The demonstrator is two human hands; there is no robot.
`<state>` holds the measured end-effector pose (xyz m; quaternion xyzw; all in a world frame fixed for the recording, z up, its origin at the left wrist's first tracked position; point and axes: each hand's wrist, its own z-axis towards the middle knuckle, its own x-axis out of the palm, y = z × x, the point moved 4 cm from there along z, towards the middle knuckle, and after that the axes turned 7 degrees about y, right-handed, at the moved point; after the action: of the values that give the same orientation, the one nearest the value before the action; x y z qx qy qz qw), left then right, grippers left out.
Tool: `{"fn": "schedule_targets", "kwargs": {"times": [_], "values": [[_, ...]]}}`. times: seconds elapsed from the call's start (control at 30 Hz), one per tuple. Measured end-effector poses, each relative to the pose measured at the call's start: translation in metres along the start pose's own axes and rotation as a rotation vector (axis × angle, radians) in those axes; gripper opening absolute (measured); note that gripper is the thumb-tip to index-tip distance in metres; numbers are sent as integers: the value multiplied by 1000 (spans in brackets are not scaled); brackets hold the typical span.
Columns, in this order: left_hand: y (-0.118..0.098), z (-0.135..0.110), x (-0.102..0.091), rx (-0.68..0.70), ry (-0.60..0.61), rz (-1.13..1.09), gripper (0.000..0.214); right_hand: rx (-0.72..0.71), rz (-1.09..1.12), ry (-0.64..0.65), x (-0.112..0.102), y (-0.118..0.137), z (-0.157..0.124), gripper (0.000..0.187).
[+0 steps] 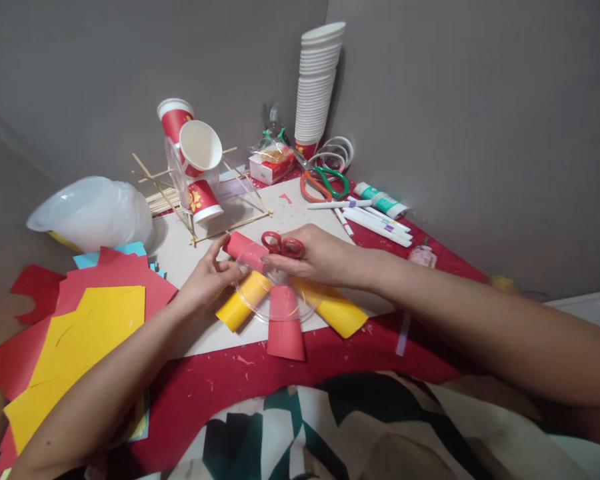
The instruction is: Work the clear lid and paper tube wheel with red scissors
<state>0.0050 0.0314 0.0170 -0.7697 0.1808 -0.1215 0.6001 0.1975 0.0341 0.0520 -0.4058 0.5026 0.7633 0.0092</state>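
Note:
A clear plastic disc (260,312) lies in front of me with curled paper pieces around it: a red roll (239,245) at the upper left, a yellow roll (240,303), a red piece (286,327) and another yellow piece (334,308). My left hand (209,275) is closed on the upper-left red roll, thumb and fingers on either side of it. In my right hand (323,257) is a small pair of scissors (283,246) with red handles, held above the disc. The blades are hidden, so I cannot tell whether they touch the paper.
Coloured paper sheets (90,333) lie at the left beside a plastic bag (95,213). Behind are a stick frame (233,229) with paper cups (200,145), a tall cup stack (317,87), larger scissors (325,185), white rolled sticks (377,223) and a green-white tube (381,200).

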Motion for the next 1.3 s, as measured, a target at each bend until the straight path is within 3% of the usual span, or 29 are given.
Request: {"fn": "schedule_targets", "kwargs": {"times": [0.17, 0.37, 0.47, 0.77, 1.0, 1.3], "values": [[1, 5, 5, 52, 21, -140, 114, 18, 18, -25, 3, -5, -3, 42], [-1, 4, 8, 16, 1, -205, 68, 51, 14, 15, 0, -3, -9, 41], [-2, 0, 10, -11, -18, -245, 59, 51, 37, 24, -3, -1, -13, 39], [2, -5, 16, -45, -35, -380, 57, 123, 110, -32, -4, -7, -17, 31], [10, 0, 19, -56, -5, -328, 73, 151, 105, -25, 1, -7, -19, 28], [17, 1, 22, -62, -17, -324, 68, 184, -17, -59, 3, -5, -25, 32]]}}
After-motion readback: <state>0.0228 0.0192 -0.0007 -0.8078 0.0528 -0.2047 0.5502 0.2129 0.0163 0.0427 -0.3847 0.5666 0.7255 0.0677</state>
